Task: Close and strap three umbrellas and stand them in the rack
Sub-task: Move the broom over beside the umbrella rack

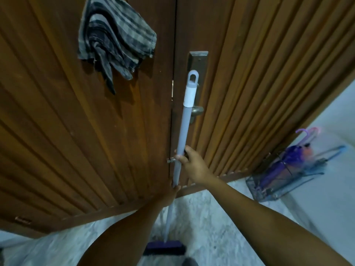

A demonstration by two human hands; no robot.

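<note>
Up and to the left of both hands, a grey-and-black checked cloth (115, 41) hangs on the brown slatted wooden door (57, 121). The left hand (171, 194) is low on the pale grey broom pole (182, 135), its thumb tip against the pole; most of the hand is hidden behind its own forearm, so I cannot tell how firmly it is closed. Below it, the pole runs down to the dark purple brush head (165, 248) on the pale speckled floor (201, 217). Just above the left hand, the right hand (192, 164) is wrapped around the same pole, fingers closed on it. Higher still sits the metal door handle (196, 110).

Well off to the right of the right hand, against the white wall (330, 189), the wire umbrella rack (269, 191) stands on the floor with the furled umbrellas (292, 160) in it, purple and pinkish, crook handles uppermost; blur keeps me from counting them or seeing their straps.

An umbrella like these should be light, stiff along the shaft and soft and slippery in the fabric. I would take one by the crook handle or the shaft just below it.
</note>
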